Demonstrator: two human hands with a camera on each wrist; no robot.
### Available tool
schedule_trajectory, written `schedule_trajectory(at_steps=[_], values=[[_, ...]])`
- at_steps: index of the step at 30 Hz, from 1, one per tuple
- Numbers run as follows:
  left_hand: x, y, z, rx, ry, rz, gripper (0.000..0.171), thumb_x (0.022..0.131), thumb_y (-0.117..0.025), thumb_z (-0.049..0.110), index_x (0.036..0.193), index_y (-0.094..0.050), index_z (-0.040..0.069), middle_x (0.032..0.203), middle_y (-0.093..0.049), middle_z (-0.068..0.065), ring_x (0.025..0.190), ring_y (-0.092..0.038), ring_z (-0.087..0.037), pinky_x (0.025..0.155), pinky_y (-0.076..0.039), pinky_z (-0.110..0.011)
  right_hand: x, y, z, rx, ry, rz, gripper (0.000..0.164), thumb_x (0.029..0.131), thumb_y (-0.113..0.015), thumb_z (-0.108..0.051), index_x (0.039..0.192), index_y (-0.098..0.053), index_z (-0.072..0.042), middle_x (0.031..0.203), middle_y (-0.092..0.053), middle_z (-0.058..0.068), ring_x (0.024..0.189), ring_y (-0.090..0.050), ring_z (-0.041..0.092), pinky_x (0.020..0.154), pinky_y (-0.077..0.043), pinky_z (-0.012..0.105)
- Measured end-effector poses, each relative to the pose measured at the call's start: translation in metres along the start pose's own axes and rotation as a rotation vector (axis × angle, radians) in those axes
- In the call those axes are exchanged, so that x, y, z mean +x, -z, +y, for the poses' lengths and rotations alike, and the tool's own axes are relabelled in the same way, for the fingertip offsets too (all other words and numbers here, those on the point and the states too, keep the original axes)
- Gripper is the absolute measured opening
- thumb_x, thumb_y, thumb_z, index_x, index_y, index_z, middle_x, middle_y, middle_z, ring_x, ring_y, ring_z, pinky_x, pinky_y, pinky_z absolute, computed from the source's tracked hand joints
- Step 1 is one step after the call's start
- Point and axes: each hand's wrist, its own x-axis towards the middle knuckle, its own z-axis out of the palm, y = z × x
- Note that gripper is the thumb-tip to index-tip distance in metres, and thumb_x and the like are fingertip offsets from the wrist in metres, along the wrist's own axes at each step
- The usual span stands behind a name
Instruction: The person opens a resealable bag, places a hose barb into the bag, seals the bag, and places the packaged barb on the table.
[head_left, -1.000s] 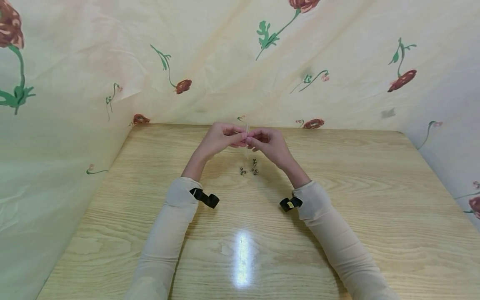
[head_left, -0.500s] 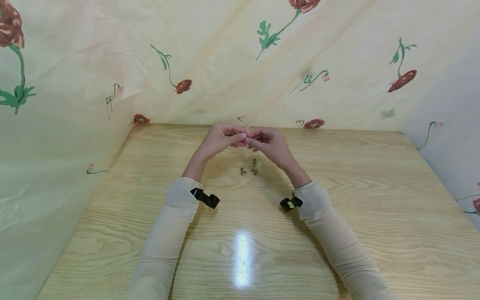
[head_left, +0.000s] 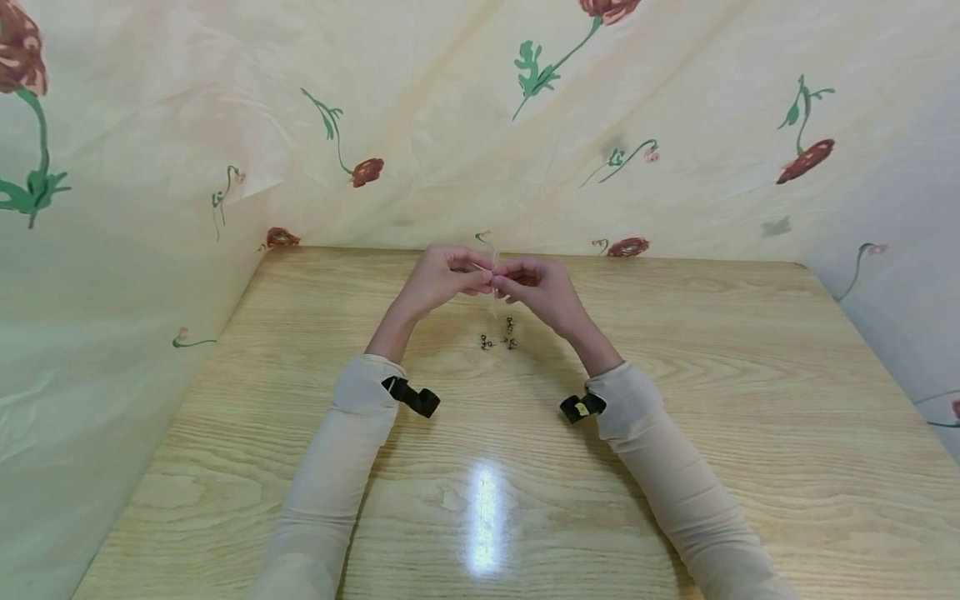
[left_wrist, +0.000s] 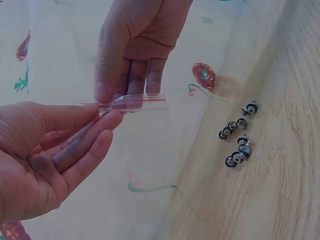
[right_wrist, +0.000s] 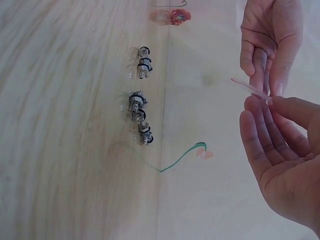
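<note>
Two pale sleeves [head_left: 318,500] are running from the near side toward the middle, and black wrist mounts [head_left: 412,396] are sitting at their cuffs, jutting inward above the wooden table [head_left: 720,333]. Farther on, small metal fittings [left_wrist: 241,151] with black rings are lying on it in little clusters, apart from both hands. Just beyond them, your left hand [head_left: 441,277] is pinching a clear plastic bag [left_wrist: 142,104] between thumb and fingers, its fingertips pointing right. Your right hand [head_left: 540,290] is facing it from the right, its thumb and fingers also clamping the bag, so that your two sets of fingertips are nearly meeting. The bag is lying directly between the hands, right of the left one and left of the right one, and a red line is running along one edge. From the head view it is showing edge-on, as a thin strip stretching near to far. Farthest off, a cream cloth [head_left: 450,125] printed with red flowers and green stems is hanging behind the table's far edge.
</note>
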Motion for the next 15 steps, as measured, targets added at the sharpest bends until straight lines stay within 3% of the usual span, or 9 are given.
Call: schedule_trajectory(at_steps=[8, 15], values=[[-0.0013, -0.0036, 0.003, 0.062, 0.007, 0.041, 0.02, 0.094, -0.071, 0.009, 0.111, -0.075, -0.001, 0.101, -0.077, -0.019, 0.08, -0.074, -0.014, 0.077, -0.061, -0.032, -0.0018, -0.0008, -0.0009, -0.01, 0.012, 0.035, 0.019, 0.096, -0.068, -0.01, 0.104, -0.075, 0.006, 0.095, -0.074, 0.026, 0.076, -0.071, 0.013, 0.071, -0.058, 0.027], [-0.0021, -0.0043, 0.0053, 0.04, 0.012, 0.038, 0.019, 0.094, -0.071, 0.009, 0.11, -0.075, -0.001, 0.1, -0.077, -0.019, 0.08, -0.074, -0.015, 0.082, -0.061, -0.04, -0.0015, -0.0018, -0.0023, -0.001, 0.015, 0.053, 0.015, 0.095, -0.069, -0.007, 0.098, -0.074, 0.006, 0.089, -0.074, 0.025, 0.071, -0.069, 0.009, 0.069, -0.057, 0.025]])
